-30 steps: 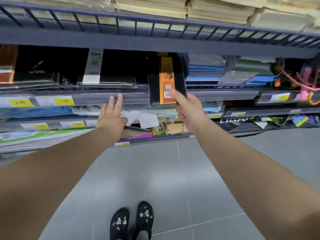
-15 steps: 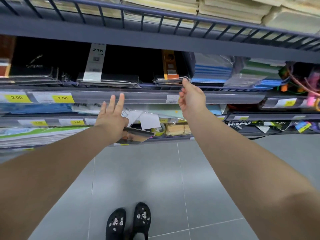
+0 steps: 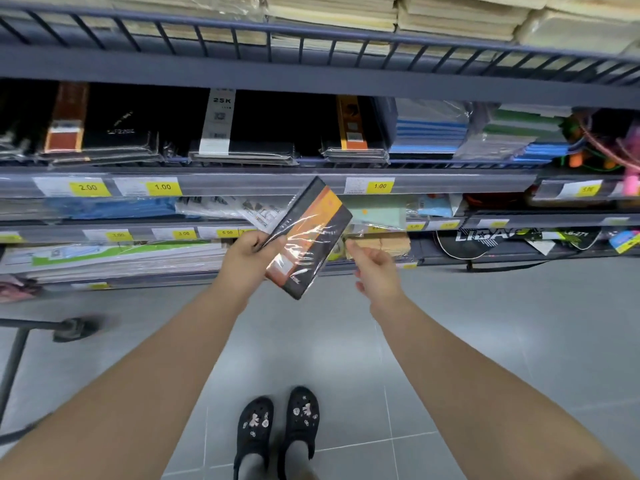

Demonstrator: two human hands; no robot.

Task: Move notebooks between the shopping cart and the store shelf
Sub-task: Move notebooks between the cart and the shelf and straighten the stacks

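Observation:
A black and orange notebook (image 3: pixel 308 242) in clear wrap is tilted in mid-air in front of the shelves, and my left hand (image 3: pixel 252 252) grips its left edge. My right hand (image 3: pixel 372 261) hovers just right of it with fingers loosely apart, not touching it. On the store shelf (image 3: pixel 277 183) above lies a stack of matching black and orange notebooks (image 3: pixel 355 143). Further left on that shelf are black notebooks with a white band (image 3: pixel 239 143) and a brown band (image 3: pixel 93 133). Part of a dark metal frame (image 3: pixel 20 337), possibly the cart, shows at the left edge.
Yellow price tags run along the shelf rails (image 3: pixel 162 187). Blue and green notebook packs (image 3: pixel 429 133) fill the shelf's right side. Lower shelves hold paper pads and folders (image 3: pixel 114 254). Beige paper stacks (image 3: pixel 450 15) lie on the top shelf. My black shoes (image 3: pixel 277 427) stand on grey floor tiles.
My right hand laid a black and orange notebook on the shelf stack and pulled back down. My left hand, empty at the lower shelf before, now holds another such notebook.

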